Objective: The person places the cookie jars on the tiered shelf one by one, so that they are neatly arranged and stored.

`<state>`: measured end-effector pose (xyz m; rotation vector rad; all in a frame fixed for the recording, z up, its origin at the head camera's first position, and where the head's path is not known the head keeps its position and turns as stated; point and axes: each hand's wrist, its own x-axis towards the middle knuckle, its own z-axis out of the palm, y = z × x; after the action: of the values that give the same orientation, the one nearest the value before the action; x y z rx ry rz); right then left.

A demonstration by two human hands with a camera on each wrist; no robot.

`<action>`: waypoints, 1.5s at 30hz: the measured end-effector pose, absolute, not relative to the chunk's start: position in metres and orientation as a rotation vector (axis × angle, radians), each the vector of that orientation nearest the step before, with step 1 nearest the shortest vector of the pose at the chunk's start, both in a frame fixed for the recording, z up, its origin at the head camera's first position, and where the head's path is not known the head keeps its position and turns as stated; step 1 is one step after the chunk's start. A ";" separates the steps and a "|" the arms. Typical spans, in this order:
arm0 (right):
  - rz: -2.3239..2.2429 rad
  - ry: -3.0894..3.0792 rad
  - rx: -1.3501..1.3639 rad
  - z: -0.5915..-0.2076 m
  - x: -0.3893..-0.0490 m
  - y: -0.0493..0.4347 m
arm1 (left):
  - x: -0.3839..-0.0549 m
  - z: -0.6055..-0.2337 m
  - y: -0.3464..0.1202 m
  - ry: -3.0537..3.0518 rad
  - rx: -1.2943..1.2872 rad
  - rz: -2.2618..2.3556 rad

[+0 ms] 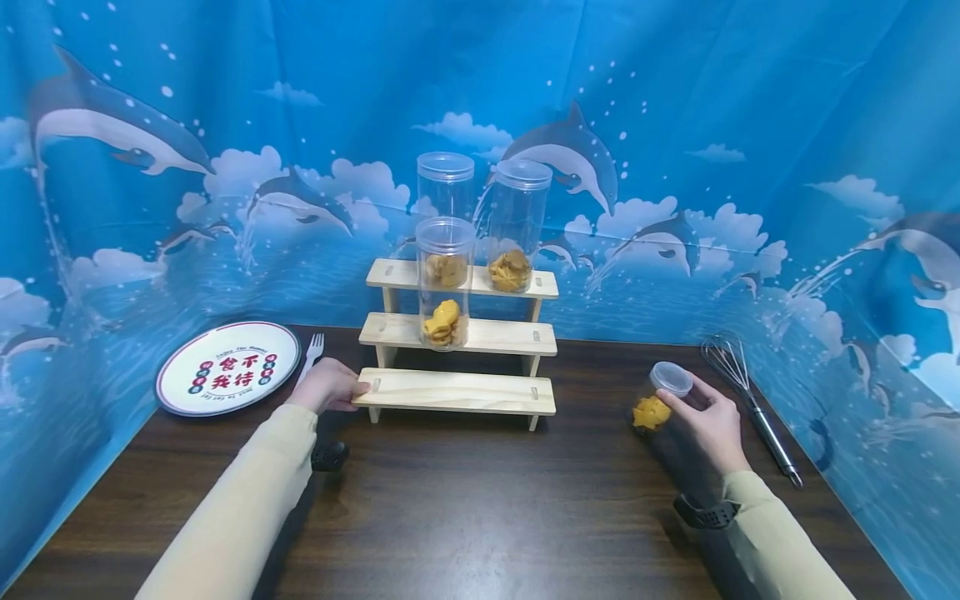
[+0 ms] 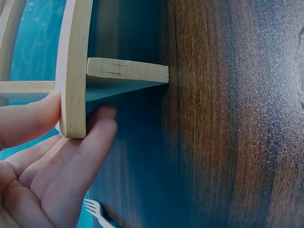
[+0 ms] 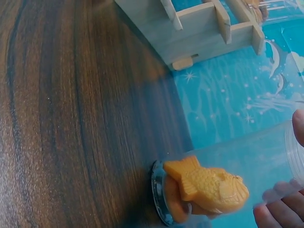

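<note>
My left hand (image 1: 327, 386) pinches the left end of the lowest board of a three-tier wooden display stand (image 1: 457, 390), thumb on top and fingers underneath. In the left wrist view the board (image 2: 73, 71) and its leg show edge-on. Over on the right, my right hand (image 1: 708, 417) holds a clear plastic jar (image 1: 671, 378) near its lid. Inside the jar lies an orange fish-shaped cake (image 3: 209, 185), with more beneath it. The jar's base is at the tabletop. Clear jars with food inside stand on the upper tiers: two at the top, one jar (image 1: 446, 283) on the middle.
A white plate (image 1: 228, 367) with red lettering lies at the left, a white fork (image 1: 311, 354) beside it. At the right edge lies a wire whisk (image 1: 757, 408). A blue dolphin-print cloth (image 1: 480, 67) hangs behind and around the dark wooden table (image 1: 480, 517).
</note>
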<state>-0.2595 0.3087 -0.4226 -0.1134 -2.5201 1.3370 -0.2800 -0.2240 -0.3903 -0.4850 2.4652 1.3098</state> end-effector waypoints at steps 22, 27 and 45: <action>1.449 -2.389 0.024 -0.391 -0.278 0.268 | -0.282 -0.394 -0.223 2.467 -0.503 1.321; 1.497 -2.355 0.092 -0.374 -0.276 0.250 | -0.284 -0.396 -0.224 2.469 -0.521 1.318; 1.658 -2.168 0.339 -0.340 -0.300 0.189 | -0.286 -0.397 -0.224 2.478 -0.527 1.299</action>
<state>-0.3004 0.1893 -0.3398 0.3391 -2.1682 1.6582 -0.2856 -0.2242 -0.3969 -0.5273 2.4782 1.2986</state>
